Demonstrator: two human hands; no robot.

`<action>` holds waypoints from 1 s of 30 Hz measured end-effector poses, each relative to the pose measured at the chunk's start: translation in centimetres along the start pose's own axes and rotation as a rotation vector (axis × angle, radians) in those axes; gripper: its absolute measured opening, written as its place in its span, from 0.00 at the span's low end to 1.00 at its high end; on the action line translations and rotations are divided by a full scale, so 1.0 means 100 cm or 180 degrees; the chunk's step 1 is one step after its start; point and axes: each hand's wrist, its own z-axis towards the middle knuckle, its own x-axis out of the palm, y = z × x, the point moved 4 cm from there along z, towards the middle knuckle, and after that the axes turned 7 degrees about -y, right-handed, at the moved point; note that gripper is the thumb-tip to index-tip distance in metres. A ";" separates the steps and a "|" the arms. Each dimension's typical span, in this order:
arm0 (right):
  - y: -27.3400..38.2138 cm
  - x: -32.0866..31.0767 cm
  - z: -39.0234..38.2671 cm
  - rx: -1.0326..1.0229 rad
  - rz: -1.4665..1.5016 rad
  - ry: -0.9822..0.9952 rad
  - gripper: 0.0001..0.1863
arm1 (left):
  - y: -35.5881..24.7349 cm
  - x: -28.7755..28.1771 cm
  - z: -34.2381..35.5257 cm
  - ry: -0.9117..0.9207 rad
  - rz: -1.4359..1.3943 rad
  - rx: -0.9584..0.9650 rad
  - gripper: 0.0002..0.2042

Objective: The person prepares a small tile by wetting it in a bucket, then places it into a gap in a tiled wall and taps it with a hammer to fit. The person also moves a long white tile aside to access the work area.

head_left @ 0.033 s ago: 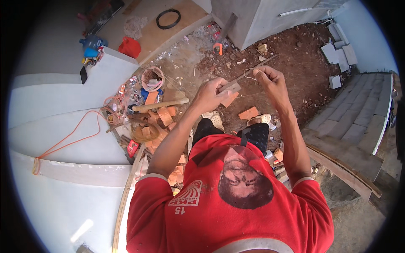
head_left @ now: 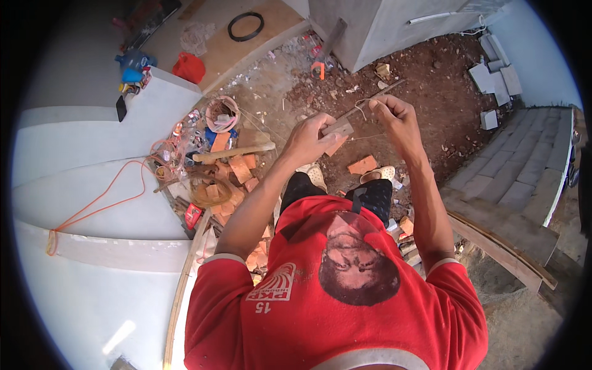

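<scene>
My left hand (head_left: 308, 142) is closed on a small flat wooden piece (head_left: 338, 128), from which a thin bar (head_left: 390, 86) angles up and right. My right hand (head_left: 399, 123) pinches a thin pale looped cord (head_left: 364, 106) at the bar, just right of the wooden piece. A taut thin line (head_left: 370, 137) runs beneath my hands. Red bricks (head_left: 361, 165) lie on the dirt below, beside my feet in pale clogs.
A bucket (head_left: 222, 114), a wooden pole (head_left: 234, 151), a pile of broken bricks (head_left: 240, 169) and debris lie left. A plank (head_left: 493, 246) and grey block surface (head_left: 512, 154) stand right; white blocks (head_left: 490, 83) sit behind. A low white wall (head_left: 74, 191) borders the left.
</scene>
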 end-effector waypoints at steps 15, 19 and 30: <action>0.021 0.017 -0.028 -0.0014 -0.0238 0.0348 0.11 | 0.005 0.012 0.003 -0.0876 0.0304 0.0437 0.21; 0.020 0.010 -0.039 -0.0033 -0.0334 0.0305 0.11 | 0.008 0.012 0.000 -0.0899 0.0167 0.0334 0.18; -0.037 0.011 -0.076 0.0595 0.0082 0.0698 0.11 | 0.012 -0.019 0.010 -0.0461 -0.1154 -0.0409 0.17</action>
